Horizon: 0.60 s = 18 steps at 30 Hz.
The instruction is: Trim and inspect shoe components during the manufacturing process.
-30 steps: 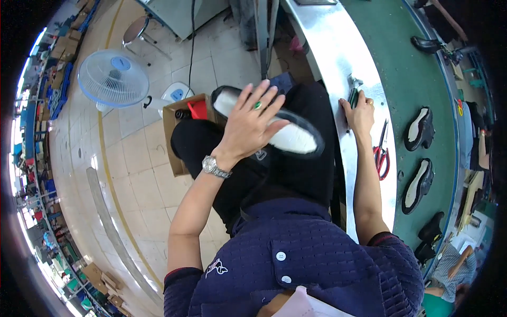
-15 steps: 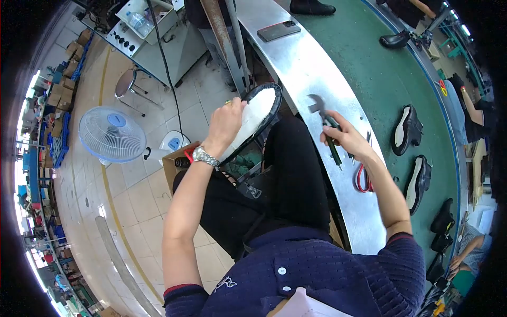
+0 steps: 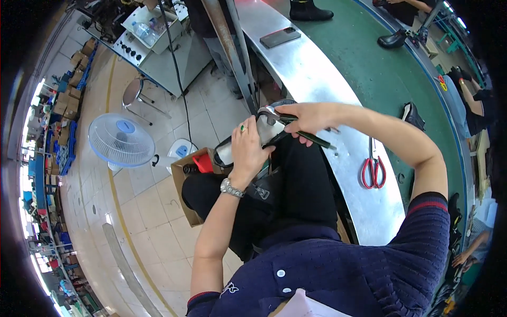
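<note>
Above my knees, my left hand (image 3: 249, 150) grips a black shoe upper with a white insole (image 3: 268, 133), sole side up. Its fingers lie across the insole and hide the middle of the shoe. My right hand (image 3: 311, 119) is wrapped round the dark green handles of a pair of lasting pincers (image 3: 317, 139). The metal head of the pincers is at the far end of the shoe, close to my left fingertips. Whether the jaws bite the upper's edge cannot be made out. Red-handled scissors (image 3: 374, 171) lie on the metal bench by my right forearm.
A phone (image 3: 280, 37) rests on the metal bench (image 3: 348, 211). Beyond runs a green conveyor (image 3: 364, 68) carrying a boot (image 3: 311, 10) and shoes (image 3: 413, 116). Beside my left knee stands a cardboard box (image 3: 182, 193). Further left are a fan (image 3: 121, 140) and a stool (image 3: 132, 92). Other people sit far right.
My right hand has swung left from over the bench, bringing the pincers to the shoe. The shoe has been lowered and turned, and my left hand has moved right and nearer.
</note>
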Available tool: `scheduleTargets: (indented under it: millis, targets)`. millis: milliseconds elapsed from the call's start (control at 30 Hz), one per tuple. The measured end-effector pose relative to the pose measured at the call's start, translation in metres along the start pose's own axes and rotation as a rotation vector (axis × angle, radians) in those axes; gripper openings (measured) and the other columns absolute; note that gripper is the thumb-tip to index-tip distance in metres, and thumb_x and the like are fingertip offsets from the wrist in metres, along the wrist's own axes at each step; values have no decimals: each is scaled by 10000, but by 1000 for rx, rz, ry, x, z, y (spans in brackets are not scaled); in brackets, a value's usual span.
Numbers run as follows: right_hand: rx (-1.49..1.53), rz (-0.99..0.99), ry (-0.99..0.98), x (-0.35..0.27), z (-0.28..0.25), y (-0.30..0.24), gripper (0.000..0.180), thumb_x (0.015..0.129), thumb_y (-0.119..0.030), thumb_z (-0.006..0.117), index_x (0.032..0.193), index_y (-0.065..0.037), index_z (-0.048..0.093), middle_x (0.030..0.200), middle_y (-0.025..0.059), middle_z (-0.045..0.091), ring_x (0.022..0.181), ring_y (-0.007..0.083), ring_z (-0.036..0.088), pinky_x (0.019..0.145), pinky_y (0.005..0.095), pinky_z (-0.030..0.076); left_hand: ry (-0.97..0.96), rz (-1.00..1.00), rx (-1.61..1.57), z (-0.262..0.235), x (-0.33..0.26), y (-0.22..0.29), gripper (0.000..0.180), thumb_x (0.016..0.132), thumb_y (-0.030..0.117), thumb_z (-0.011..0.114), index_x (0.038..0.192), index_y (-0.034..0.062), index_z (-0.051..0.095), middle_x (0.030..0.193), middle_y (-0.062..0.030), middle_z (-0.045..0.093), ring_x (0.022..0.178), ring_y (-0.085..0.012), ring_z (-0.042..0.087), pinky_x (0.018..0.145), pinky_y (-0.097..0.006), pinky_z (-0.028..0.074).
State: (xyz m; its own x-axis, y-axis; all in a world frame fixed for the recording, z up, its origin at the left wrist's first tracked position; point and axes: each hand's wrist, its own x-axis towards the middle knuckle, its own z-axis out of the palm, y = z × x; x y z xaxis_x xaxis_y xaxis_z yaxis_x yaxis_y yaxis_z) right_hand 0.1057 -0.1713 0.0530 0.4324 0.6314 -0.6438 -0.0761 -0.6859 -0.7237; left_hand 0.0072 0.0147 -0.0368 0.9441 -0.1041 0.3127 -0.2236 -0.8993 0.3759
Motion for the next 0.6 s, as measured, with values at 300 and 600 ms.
scheduleTargets:
  millis: [300,600]
  targets:
    - [-346,-413,511,-10,55,60,515,908,-129,559,1365,-19,349,658,260,593,654,457,593,598,515,453,65,13,-114,3,-14,6,806,605,157,825,1300,-31,464,1248,-176,560,1172,-346,511,1021,-423,371]
    - [-376,-465,724,-10,22,-2,518,903,-162,554,1379,-65,376,791,294,625,771,471,607,700,534,466,140,239,198,15,-14,-6,712,747,294,730,1296,-83,475,1251,-242,531,1150,-368,516,993,-429,398]
